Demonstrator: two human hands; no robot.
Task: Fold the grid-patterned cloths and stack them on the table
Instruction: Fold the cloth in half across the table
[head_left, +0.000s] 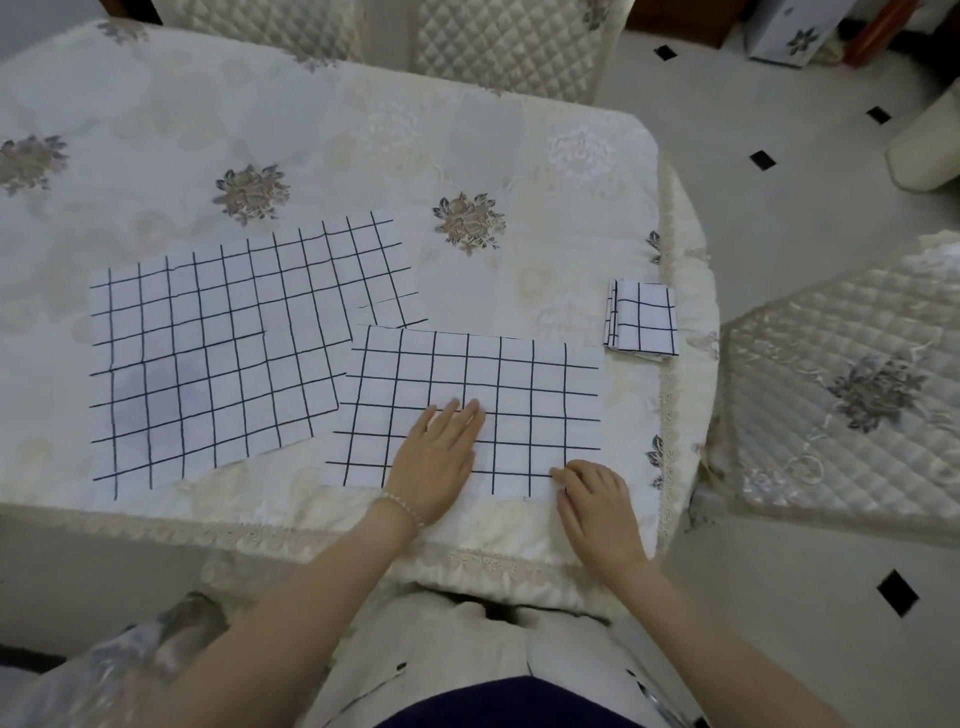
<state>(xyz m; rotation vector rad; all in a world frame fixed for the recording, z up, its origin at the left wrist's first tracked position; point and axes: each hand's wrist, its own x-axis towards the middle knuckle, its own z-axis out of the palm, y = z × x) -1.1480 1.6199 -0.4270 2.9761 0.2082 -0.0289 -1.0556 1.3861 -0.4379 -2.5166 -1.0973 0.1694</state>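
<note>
Right hand (597, 506) has its fingers curled at the lower right edge of the near cloth (519, 384), looks like it's pinching the hem. Left hand (436, 452) lies flat, fingers straight, pressing mid-cloth in the lower centre of the frame. I'd keep that palm down as an anchor, lift the pinched edge over and match the grid lines before creasing. Spread cloths (208, 353) wait at left; the folded one (641, 319) sits at the table's right edge.
</note>
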